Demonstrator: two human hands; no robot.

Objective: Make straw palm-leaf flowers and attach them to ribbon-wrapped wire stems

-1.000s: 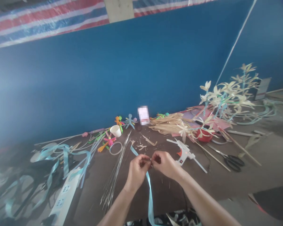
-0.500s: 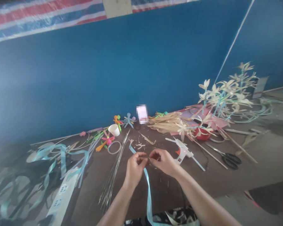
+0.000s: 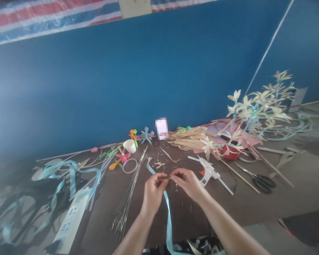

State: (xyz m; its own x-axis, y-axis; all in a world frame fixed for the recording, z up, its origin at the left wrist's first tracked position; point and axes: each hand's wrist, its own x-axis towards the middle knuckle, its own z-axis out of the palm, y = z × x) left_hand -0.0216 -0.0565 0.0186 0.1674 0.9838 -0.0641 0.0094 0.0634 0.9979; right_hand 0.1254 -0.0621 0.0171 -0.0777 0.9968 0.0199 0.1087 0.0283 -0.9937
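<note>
The grip of both hands is a fine pinch: thumb and forefinger of the left hand [image 3: 154,191] and of the right hand [image 3: 188,183] meet nearly tip to tip on a small piece [image 3: 168,178], held above the middle of the desk [image 3: 101,209]. Its form is too small to tell. Principal risk: so slight a hold could let it slip and be lost among the pale scraps [image 3: 159,164] beyond. A blue ribbon [image 3: 168,216] passes behind the left hand and over the near edge; contact cannot be determined, but a snagged finger might drag it off. Left of it, loose wires [image 3: 133,184] could scatter if knocked by the forearm. The glue gun [image 3: 208,170] lies near the right wrist; if hot, a careless sideways move risks a burn. Scissors [image 3: 255,176] lie farther right, well apart.
</note>
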